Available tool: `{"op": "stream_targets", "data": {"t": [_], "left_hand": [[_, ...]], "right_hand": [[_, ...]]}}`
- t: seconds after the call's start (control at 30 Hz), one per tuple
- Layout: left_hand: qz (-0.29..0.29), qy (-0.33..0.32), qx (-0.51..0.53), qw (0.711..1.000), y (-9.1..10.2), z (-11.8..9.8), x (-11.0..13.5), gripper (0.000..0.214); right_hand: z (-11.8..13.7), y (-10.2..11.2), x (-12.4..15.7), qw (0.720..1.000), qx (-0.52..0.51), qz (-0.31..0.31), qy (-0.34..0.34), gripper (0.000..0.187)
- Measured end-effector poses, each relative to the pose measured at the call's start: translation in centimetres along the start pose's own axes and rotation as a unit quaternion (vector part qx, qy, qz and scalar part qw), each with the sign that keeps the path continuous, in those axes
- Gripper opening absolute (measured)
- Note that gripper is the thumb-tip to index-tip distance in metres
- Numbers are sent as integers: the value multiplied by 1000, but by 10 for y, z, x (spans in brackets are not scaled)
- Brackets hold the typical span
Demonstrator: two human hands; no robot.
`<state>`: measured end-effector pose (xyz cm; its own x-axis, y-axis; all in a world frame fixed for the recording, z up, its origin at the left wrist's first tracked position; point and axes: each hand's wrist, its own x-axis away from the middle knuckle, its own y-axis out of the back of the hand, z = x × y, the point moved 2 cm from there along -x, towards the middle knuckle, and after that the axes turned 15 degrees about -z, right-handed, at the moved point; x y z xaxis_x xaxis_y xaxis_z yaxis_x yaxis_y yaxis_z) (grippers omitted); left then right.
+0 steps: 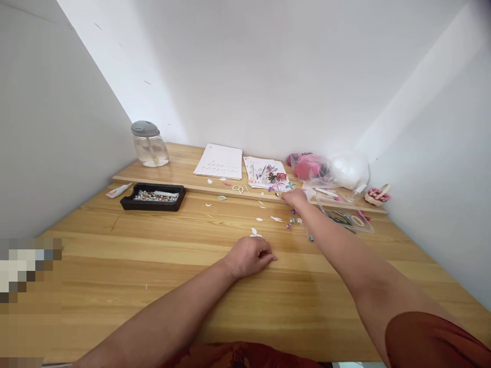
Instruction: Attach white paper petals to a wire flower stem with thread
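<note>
**Right hand stretched toward a purple ornament at a craft desk**

The right hand (296,197) is at the raised shelf's edge (215,192). At 10 o'clock from it, just beyond the fingertips, lies a purple ornament (276,187), its long axis running roughly 9 to 3 o'clock. This hand is clearly the nearer; whether its fingers pinch anything, I cannot tell.

The left hand (250,256) rests on the desk (184,245), loosely curled, with a gap by the thumb; its grasp is unclear. White petal cutouts (254,232) lie just beside it, at 12 o'clock.
</note>
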<state>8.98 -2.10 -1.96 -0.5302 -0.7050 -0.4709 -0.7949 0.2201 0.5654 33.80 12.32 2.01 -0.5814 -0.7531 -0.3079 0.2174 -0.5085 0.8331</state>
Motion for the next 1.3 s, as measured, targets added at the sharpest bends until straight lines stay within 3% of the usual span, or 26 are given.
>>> {"op": "stream_targets", "data": {"t": [0.27,0.6,0.8,0.9,1.03,1.1,1.3], "left_hand": [[-39,-6,33,999,1,-2,0,32],[-82,-7,45,996,2,0,-1,28],[-130,-10,69,989,7,1,-1,32],[-184,15,94,978,15,2,-2,42],[-290,98,147,940,24,7,-5,50],[-320,133,173,922,26,12,-6,51],[-365,180,222,886,29,17,-6,59]], "right_hand": [[-21,30,21,999,3,40,4,13],[-1,7,34,999,-4,30,39,7],[5,25,43,997,-49,26,47,15],[-3,44,71,992,-84,58,76,14],[-20,68,129,976,-151,113,111,16],[-27,77,155,962,-226,99,114,21],[-31,68,212,943,-308,112,65,21]]}}
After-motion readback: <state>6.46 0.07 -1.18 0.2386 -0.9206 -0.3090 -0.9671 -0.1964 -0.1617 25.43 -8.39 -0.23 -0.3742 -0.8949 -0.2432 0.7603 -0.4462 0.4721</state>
